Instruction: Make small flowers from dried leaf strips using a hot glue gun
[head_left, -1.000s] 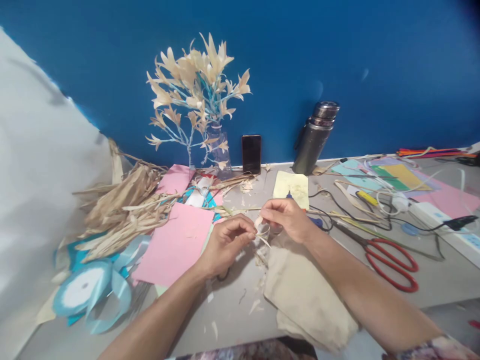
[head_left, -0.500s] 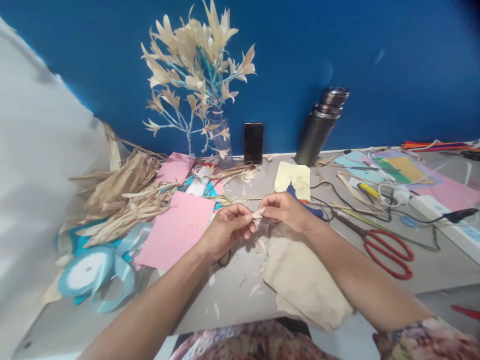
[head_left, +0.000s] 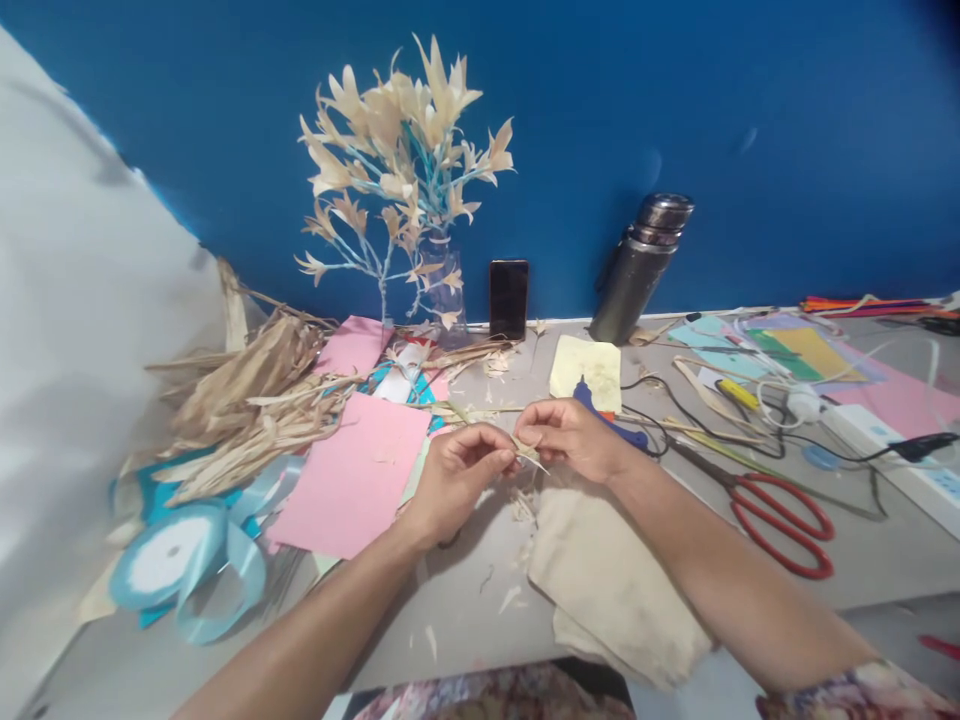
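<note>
Close together above the middle of the table are my left hand (head_left: 469, 470) and my right hand (head_left: 574, 437). A small, pale, pointed piece of dried husk (head_left: 534, 460) sticks out between the fingertips. My left hand pinches it between thumb and fingers. The fingers of my right hand are also closed in a pinch at its upper side; part of the piece is hidden by the fingertips. Below the hands lie husk scraps (head_left: 520, 503) and a folded beige cloth (head_left: 607, 570). A blue glue gun (head_left: 604, 418) lies just behind my right hand.
Left are a pink sheet (head_left: 356, 480), a dried husk pile (head_left: 255, 400) and a blue ribbon roll (head_left: 169, 555). Behind stand a vase of husk flowers (head_left: 442, 290), a phone (head_left: 508, 300) and a flask (head_left: 645, 265). Right are red-handled scissors (head_left: 784, 520), cords and a power strip (head_left: 892, 455).
The husk piece has turned, and its pale tip now points down to the right. My fingers have shifted around it. The whole view has moved slightly, with the background sitting lower.
</note>
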